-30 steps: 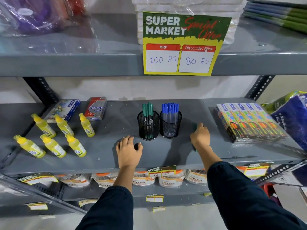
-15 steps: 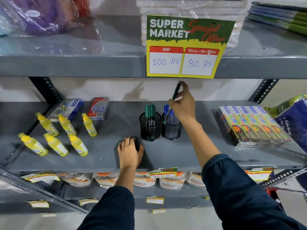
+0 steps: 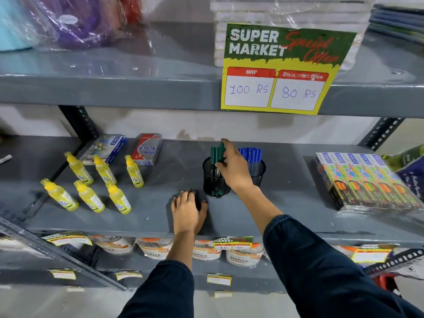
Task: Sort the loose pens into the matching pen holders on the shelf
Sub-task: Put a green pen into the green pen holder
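Two black mesh pen holders stand mid-shelf. The left holder point(image 3: 214, 184) contains green pens point(image 3: 214, 154); the right holder point(image 3: 259, 173), partly behind my wrist, contains blue pens point(image 3: 251, 154). My right hand point(image 3: 234, 168) is over the left holder's rim, fingers pinched on a green pen point(image 3: 221, 149) whose lower end is down among the other green pens. My left hand point(image 3: 188, 210) lies flat on the grey shelf point(image 3: 149, 216) just in front and left of the holders, fingers apart, holding nothing.
Several yellow glue bottles point(image 3: 91, 193) stand at the left, two small boxes point(image 3: 146, 149) behind them. A stack of colourful packs point(image 3: 367, 182) lies at the right. A price sign point(image 3: 284, 70) hangs from the upper shelf's edge above the holders.
My right hand picked a green pen off the shelf at the right, lifted it high over the blue holder, then came down left to the green holder. My left hand stayed put.
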Available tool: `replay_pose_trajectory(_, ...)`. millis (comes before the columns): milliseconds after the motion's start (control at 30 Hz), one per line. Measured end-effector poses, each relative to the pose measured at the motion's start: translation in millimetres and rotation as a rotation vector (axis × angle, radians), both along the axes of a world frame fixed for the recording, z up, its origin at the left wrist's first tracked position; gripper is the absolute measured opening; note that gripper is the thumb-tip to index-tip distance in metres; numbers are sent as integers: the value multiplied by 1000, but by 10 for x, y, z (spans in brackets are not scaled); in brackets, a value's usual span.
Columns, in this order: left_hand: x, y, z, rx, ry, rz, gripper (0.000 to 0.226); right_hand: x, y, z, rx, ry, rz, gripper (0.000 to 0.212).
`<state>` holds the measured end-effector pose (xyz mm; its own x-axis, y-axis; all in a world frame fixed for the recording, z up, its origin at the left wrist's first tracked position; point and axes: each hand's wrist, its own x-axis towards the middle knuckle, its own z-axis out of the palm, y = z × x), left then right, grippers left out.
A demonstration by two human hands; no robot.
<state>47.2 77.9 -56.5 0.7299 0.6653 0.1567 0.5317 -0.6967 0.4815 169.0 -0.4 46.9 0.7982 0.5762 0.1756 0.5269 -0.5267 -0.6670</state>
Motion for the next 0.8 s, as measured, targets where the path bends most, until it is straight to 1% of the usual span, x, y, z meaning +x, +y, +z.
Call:
replay_pose_trajectory(100, -1, 3, 5, -6, -6, -8, 40, 22, 36, -40, -91, -79, 18, 58)
replay_pose_trajectory(267, -2, 4, 4, -14, -10, -9, 40, 39, 69, -54, -204, -158, 18, 65)
replay_pose_trajectory(333, -5, 6, -5, -8, -21, -6, 40, 39, 62, -51, -219, -153, 15, 67)
replay_pose_trajectory(400, -2, 2, -10, 5, -19, 1, 39, 33, 21, -37, -176, -138, 4, 66)
replay_pose_trajectory(433, -1, 0, -11, 11, -18, 5, 39, 26, -18, -30, -122, -144, -19, 63)
replay_pose_trajectory(500, 8, 0, -15, 14, -21, 11, 40, 32, -133, -22, 24, -196, -114, 57)
replay_pose_trajectory(567, 12, -1, -18, 16, -12, 11, 42, 61, -281, -25, 162, -204, -236, 56)
replay_pose_trajectory(600, 12, 8, -22, 16, -17, 14, 43, 88, -359, -35, 205, -171, -279, 59)
replay_pose_trajectory(667, 9, 11, -7, -19, -60, 25, 46, 154, -532, -41, 217, -42, -317, 77)
replay_pose_trajectory(733, -5, 11, 37, -93, -117, 35, 55, 208, -702, -57, 165, 116, -303, 97)
replay_pose_trajectory(800, -8, -2, 141, -228, -172, 34, 68, 247, -828, -87, 108, 230, -261, 111)
